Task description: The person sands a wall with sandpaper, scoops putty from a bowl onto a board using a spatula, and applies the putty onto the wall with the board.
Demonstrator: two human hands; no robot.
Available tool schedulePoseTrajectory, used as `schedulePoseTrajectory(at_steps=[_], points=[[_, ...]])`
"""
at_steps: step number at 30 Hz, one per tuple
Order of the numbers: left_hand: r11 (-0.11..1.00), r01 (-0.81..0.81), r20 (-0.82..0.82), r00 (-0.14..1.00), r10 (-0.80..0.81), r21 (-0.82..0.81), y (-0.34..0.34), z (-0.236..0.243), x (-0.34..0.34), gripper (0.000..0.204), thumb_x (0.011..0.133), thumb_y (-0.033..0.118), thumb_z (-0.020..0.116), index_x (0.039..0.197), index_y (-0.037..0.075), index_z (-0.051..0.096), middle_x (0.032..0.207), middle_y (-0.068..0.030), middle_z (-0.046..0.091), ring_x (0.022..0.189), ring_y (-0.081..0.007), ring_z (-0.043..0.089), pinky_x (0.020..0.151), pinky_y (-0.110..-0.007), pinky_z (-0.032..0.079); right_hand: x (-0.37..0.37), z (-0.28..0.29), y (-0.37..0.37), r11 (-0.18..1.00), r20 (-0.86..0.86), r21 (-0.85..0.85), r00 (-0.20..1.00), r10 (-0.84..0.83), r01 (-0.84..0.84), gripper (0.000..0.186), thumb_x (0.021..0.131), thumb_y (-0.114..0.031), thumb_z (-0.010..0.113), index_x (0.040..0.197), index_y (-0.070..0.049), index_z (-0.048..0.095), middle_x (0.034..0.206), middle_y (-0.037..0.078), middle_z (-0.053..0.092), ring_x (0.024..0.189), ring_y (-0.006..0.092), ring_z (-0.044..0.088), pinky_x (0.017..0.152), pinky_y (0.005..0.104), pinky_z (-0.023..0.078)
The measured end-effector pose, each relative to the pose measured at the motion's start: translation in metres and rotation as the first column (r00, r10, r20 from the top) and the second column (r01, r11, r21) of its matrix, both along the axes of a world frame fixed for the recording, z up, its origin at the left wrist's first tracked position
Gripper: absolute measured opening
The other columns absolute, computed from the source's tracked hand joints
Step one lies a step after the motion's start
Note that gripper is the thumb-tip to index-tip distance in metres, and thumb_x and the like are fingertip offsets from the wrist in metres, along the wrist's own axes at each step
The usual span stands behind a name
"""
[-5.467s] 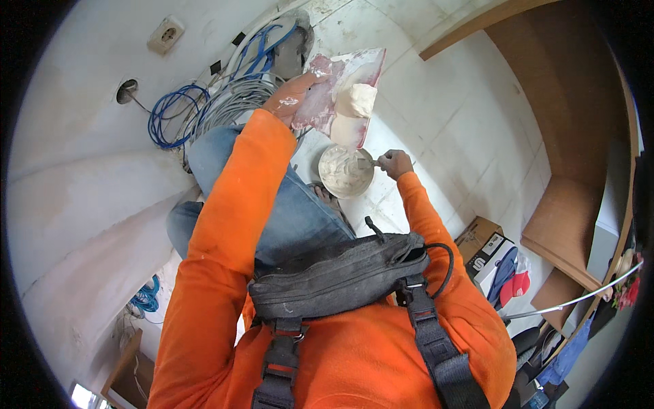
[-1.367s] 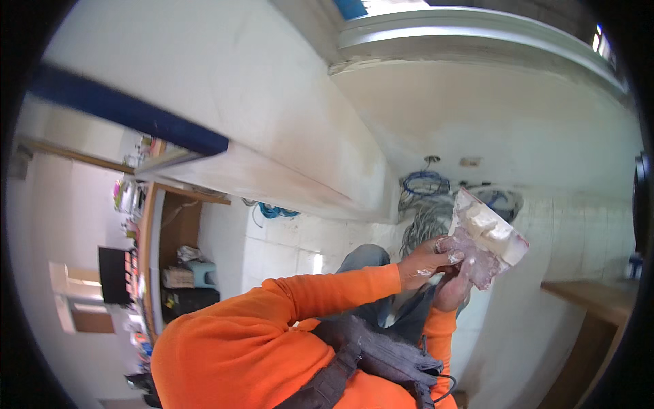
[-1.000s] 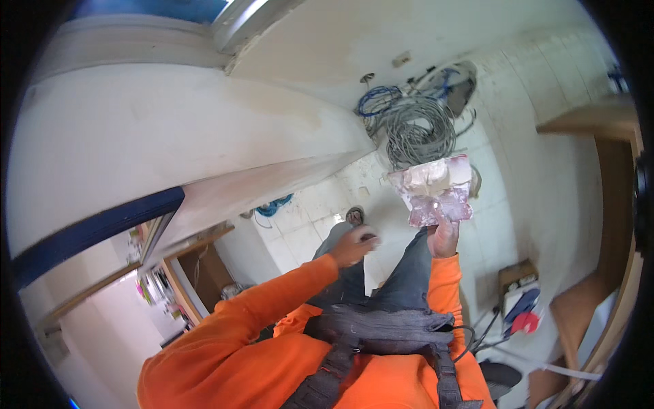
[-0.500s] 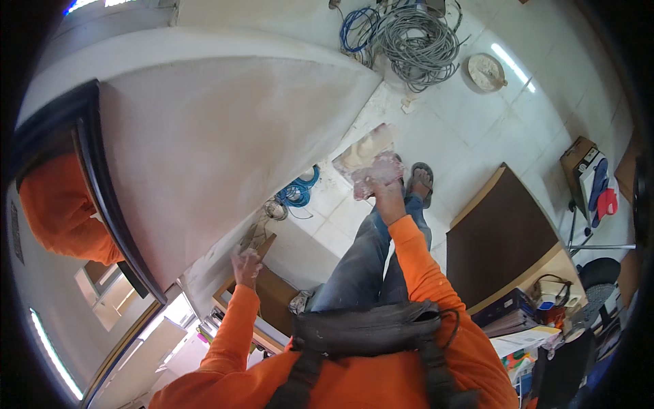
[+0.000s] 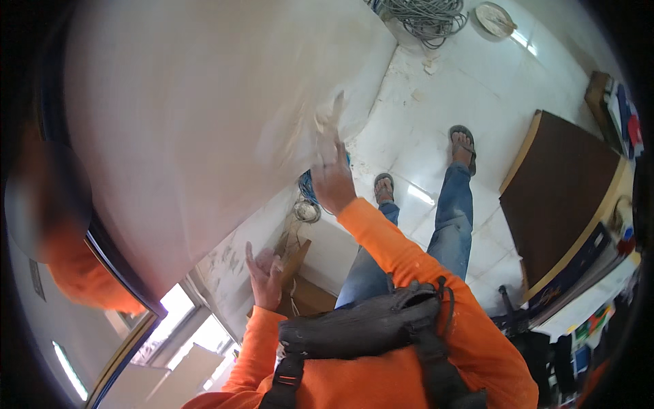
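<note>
My right hand (image 5: pixel 332 184) is closed round a flat plastering trowel (image 5: pixel 328 126), now seen nearly edge-on and blurred. The trowel is against the pale wall (image 5: pixel 184 116), where wet-looking streaks shine beside it; the exact contact is hard to make out. My left hand (image 5: pixel 264 276), whitened with powder, is lower down near the foot of the wall. Its index finger is stretched out, the others are partly bent, and nothing shows in it.
A round pan (image 5: pixel 495 19) and a grey cable coil (image 5: pixel 429 17) lie on the tiled floor. Blue cable (image 5: pixel 308 187) is by the wall's foot. A dark-topped desk (image 5: pixel 562 198) stands at right, a black-framed mirror (image 5: pixel 116 266) at left. Brown board (image 5: pixel 294 262) is near my left hand.
My right hand has brought the trowel from over the floor leftward to the wall and turned it on edge. My feet have moved apart, and my view has shifted; the left hand's index finger now points out.
</note>
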State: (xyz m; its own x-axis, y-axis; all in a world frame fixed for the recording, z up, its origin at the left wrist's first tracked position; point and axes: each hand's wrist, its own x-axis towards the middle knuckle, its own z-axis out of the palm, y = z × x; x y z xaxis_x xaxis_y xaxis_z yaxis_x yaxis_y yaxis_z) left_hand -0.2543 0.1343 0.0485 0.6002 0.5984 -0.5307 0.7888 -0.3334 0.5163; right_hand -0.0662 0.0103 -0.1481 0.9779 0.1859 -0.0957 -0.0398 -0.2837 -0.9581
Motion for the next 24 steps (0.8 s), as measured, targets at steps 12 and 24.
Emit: schedulePoseTrajectory(at_steps=[12,24], points=[[0.937,-0.239,0.014,0.968,0.251,-0.256,0.130,-0.025,-0.092,0.084,0.089,0.009,0.058,0.153,0.008,0.003,0.125,-0.0180,0.054,0.098,-0.0220,0.061,0.075,-0.032,0.055,-0.048,0.092,0.023,0.993,0.299,-0.107,0.951,0.075,-0.045,0.075,0.081,-0.006,0.056,0.145,0.010,0.022,0.131,0.038,0.042,0.108,0.0484,0.051,0.091,0.0470,0.048],[0.973,0.229,0.586,0.785,-0.203,0.030,0.078,0.033,0.095,0.083,0.082,0.021,0.075,0.145,0.002,0.025,0.141,-0.0163,0.041,0.128,-0.0290,0.045,0.104,-0.042,0.042,0.151,-0.034,-0.083,0.965,0.010,0.130,0.973,-0.230,0.227,0.049,0.095,-0.030,0.039,0.141,-0.012,0.046,0.128,0.023,0.057,0.121,0.0407,0.052,0.101,0.0422,0.041]])
